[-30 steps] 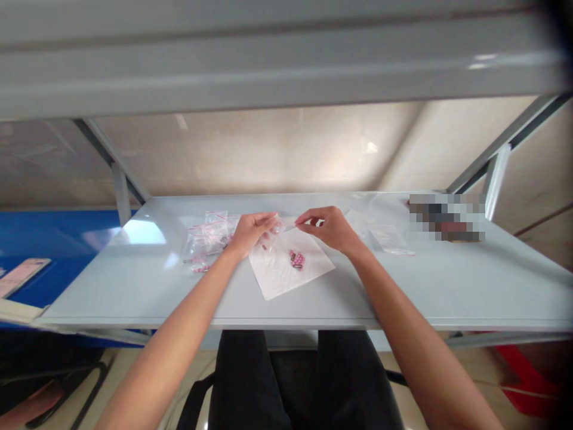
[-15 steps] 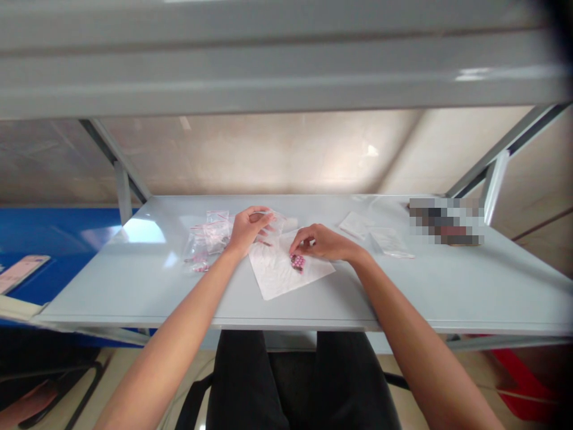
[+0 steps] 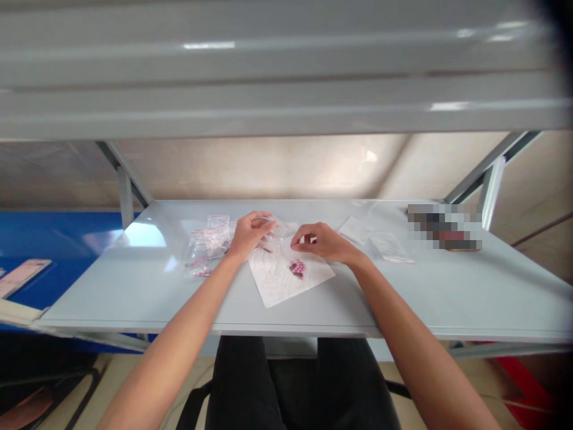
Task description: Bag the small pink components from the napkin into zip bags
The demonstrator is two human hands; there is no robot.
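Observation:
My left hand (image 3: 248,234) is closed on a small clear zip bag (image 3: 278,225) held just above the grey shelf (image 3: 134,286). My right hand (image 3: 320,242) hovers beside it with thumb and fingers pinched together; what the pinch holds is too small to make out. Below my hands lies a white sheet of paper (image 3: 280,280) with a little heap of pink pieces (image 3: 297,268) on it. A pile of filled clear bags with red seals (image 3: 206,242) lies left of my left hand.
Flat empty clear bags (image 3: 388,246) lie to the right of my right hand. A blurred-out object (image 3: 445,227) sits at the shelf's back right. A metal shelf beam (image 3: 286,89) runs overhead. A blue surface (image 3: 49,239) lies at left.
My right hand dropped from the bag to the pink pieces on the paper, then rose again toward the bag, fingers pinched. My left hand stayed holding the bag.

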